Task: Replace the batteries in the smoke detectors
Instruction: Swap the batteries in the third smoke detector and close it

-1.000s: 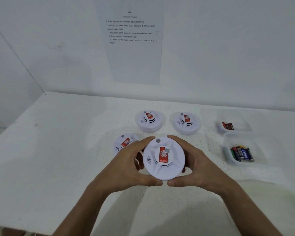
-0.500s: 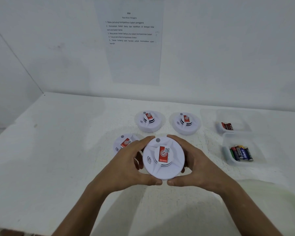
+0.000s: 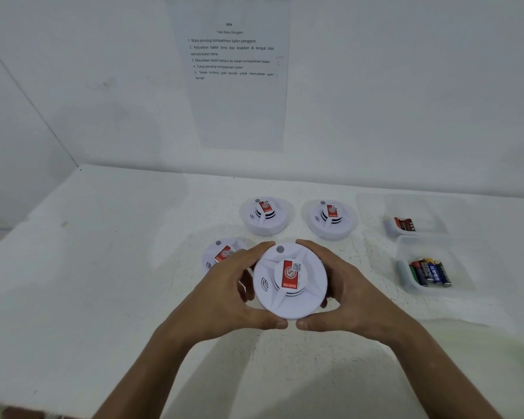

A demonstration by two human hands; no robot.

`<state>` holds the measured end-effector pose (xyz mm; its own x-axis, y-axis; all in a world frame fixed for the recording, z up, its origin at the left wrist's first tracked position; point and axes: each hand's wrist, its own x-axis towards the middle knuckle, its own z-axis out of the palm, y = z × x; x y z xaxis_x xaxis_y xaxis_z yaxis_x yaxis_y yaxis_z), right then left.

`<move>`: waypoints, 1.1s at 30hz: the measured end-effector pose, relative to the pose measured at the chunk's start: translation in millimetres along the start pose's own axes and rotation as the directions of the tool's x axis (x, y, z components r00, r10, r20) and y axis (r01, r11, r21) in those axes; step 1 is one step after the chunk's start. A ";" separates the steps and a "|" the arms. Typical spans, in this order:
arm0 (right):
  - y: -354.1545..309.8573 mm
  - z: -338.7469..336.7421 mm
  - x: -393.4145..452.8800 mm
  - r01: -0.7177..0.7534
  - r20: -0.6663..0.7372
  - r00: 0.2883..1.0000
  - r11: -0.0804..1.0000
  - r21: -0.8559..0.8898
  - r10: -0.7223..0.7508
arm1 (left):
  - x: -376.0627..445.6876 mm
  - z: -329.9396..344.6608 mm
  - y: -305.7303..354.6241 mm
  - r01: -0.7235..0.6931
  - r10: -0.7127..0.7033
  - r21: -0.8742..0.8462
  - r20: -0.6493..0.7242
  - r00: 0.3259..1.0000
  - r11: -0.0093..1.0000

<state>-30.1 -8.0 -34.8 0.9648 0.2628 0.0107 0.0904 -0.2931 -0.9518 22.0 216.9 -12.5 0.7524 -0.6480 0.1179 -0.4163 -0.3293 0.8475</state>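
Holding one smoke detector (image 3: 289, 282) face up above the white table (image 3: 103, 282), just in front of the chest. Left hand (image 3: 227, 294) and right hand (image 3: 348, 293) curled round opposite sides of its round rim, thumbs nearly meeting at the near edge, fingers wrapped over the far edge; both grasping the housing, neither released. Red label and grey test button uppermost, so the battery side turned down and hidden.

Three further detectors on the table: one (image 3: 221, 257) just behind the left hand and partly covered by it, two (image 3: 265, 216) (image 3: 332, 219) farther back, side by side, all face up. To the right, two clear plastic tubs: the far tub (image 3: 418, 216) with a few red batteries (image 3: 404, 224), the near tub (image 3: 430, 264) with a row of mixed batteries (image 3: 430, 272). Which tub serves for spent cells and which for fresh, not determinable. A printed instruction sheet (image 3: 233, 71) on the wall behind.

Step in hand, as judged: the opening one for this unit, with the cover still closed. Next move likely calling for a turn-over or a counter-twist of base against body to expose the compartment; firm opposed grip needed, without letting the smooth round shell slip.
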 end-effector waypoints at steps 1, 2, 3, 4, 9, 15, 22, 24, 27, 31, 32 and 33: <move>-0.3 0.2 0.4 -0.001 0.001 1.000 1.000 0.000 0.001 | 0.1 -0.2 0.4 -0.004 0.004 -0.001 0.000 1.000 1.000; -0.7 0.4 1.0 -0.002 0.002 1.000 1.000 0.003 0.002 | 0.1 -0.5 0.1 -0.008 0.008 -0.001 -0.002 1.000 1.000; -0.9 0.5 1.3 -0.002 0.002 1.000 1.000 0.005 0.002 | 0.1 -0.9 0.3 -0.010 0.010 0.000 -0.004 1.000 1.000; -1.2 0.6 1.6 -0.003 0.004 1.000 1.000 0.006 0.003 | 0.1 -1.3 0.0 -0.007 0.007 0.003 -0.007 1.000 1.000; -1.8 0.6 3.4 -0.005 0.005 1.000 1.000 0.001 0.005 | 0.2 -2.0 -5.5 0.009 -0.009 0.014 -0.012 1.000 1.000; -3.4 0.3 7.7 -0.003 0.015 1.000 1.000 -0.013 0.003 | 1.2 -3.1 -12.8 0.022 -0.021 0.030 -0.020 1.000 0.999; -2.5 1.1 13.5 -0.010 0.022 1.000 1.000 -0.008 0.010 | 2.3 -6.3 -18.5 0.043 -0.042 0.030 -0.026 0.999 0.999; -2.8 1.8 15.6 -0.003 0.025 1.000 1.000 -0.014 0.004 | 1.7 -7.1 -20.5 0.052 -0.051 0.035 -0.036 0.998 0.998; -6.5 2.2 22.3 0.002 0.048 0.999 1.000 -0.014 -0.001 | 2.7 -12.0 -20.6 0.049 -0.048 0.007 -0.035 0.998 0.999; -15.3 0.3 40.2 0.010 0.083 0.996 1.000 -0.013 -0.009 | 7.9 -26.6 -19.3 0.030 -0.031 -0.014 -0.046 0.998 0.999; -16.6 -0.4 46.5 0.012 0.087 0.996 1.000 -0.026 -0.009 | 10.4 -30.1 -18.6 0.021 -0.022 -0.026 -0.054 0.998 0.999; -17.4 -1.3 54.0 0.014 0.090 0.996 0.999 -0.045 -0.010 | 13.3 -33.9 -18.5 0.012 -0.015 -0.043 -0.062 0.998 0.999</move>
<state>20.7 10.1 -17.3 0.9376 0.3475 -0.0076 0.1148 -0.3301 -0.9369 57.1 237.7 -9.0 0.7887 -0.5992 0.1373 -0.3851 -0.3074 0.8702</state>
